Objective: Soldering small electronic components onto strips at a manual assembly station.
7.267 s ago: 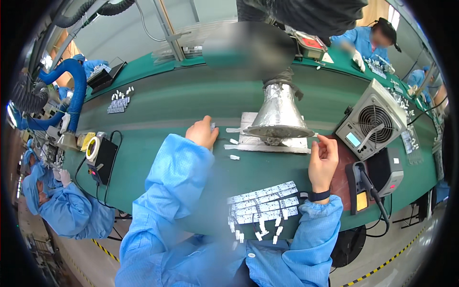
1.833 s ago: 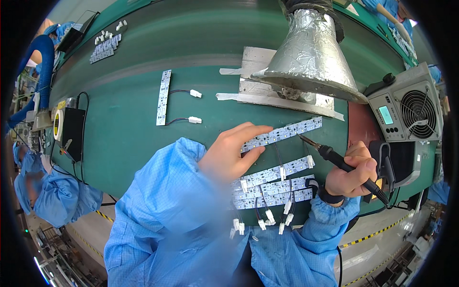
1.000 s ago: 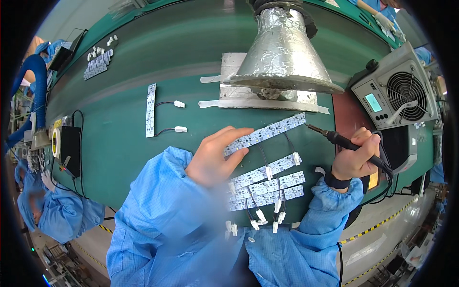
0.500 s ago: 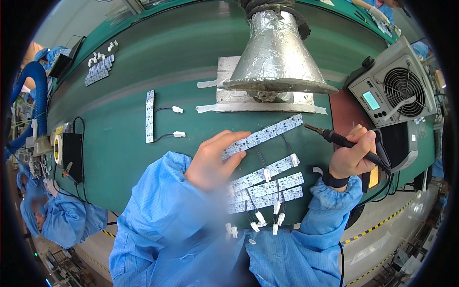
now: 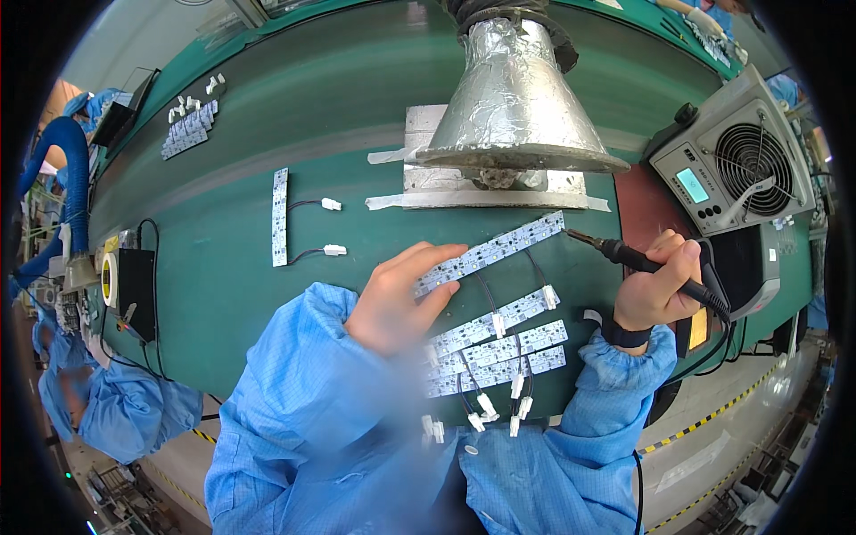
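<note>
My left hand (image 5: 401, 290) grips the near left end of a narrow LED circuit board (image 5: 499, 249), thumb on one edge and fingers on the other. The board slants up to the right, with thin dark leads hanging from its lower edge to white connectors. In my right hand (image 5: 660, 283) is a soldering iron (image 5: 624, 254), its tip pointing left at the board's far right end. Whether the tip touches the board I cannot tell. Several similar boards (image 5: 522, 346) with leads and white plugs (image 5: 486, 406) lie just below, partly overlapping.
A foil-wrapped fume hood (image 5: 517, 98) stands over a metal plate (image 5: 428, 134). One more board (image 5: 280, 217) lies at left on the green mat (image 5: 214, 303). A fan unit (image 5: 731, 160) stands at right, a black device (image 5: 132, 290) at left. Another person's blue sleeve (image 5: 134, 406) shows at far left.
My hands, the held board and the iron stay almost still. The stacked boards at the far upper left have shifted slightly to the right.
</note>
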`<state>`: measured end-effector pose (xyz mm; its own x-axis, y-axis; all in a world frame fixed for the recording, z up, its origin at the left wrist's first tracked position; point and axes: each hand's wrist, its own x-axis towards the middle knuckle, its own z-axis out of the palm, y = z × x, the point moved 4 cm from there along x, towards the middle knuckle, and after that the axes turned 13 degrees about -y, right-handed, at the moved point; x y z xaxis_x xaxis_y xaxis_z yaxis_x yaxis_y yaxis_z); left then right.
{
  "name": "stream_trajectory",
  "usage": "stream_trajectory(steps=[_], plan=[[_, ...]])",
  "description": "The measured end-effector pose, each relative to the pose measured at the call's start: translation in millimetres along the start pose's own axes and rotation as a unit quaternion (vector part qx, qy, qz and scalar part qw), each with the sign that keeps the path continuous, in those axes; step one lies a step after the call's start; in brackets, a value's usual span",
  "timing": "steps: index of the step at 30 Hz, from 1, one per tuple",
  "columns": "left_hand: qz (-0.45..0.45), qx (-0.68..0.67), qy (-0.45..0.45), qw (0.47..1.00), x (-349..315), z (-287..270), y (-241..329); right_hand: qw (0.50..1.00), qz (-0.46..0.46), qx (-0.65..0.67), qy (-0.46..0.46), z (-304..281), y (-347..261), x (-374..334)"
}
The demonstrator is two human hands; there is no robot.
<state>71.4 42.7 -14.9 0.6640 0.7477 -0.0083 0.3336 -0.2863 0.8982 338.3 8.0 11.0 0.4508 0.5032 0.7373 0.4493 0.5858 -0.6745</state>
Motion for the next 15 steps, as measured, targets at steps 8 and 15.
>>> stream_trajectory(steps=[8,15], plan=[[0.002,-0.003,0.0,1.0,0.2,-0.6,-2.5,1.0,-0.012,0.007,0.025,-9.1,0.4,6.3],[-0.023,0.017,-0.007,1.0,-4.9,-5.3,3.8,0.993,0.05,-0.039,0.102,-26.3,4.8,11.7]])
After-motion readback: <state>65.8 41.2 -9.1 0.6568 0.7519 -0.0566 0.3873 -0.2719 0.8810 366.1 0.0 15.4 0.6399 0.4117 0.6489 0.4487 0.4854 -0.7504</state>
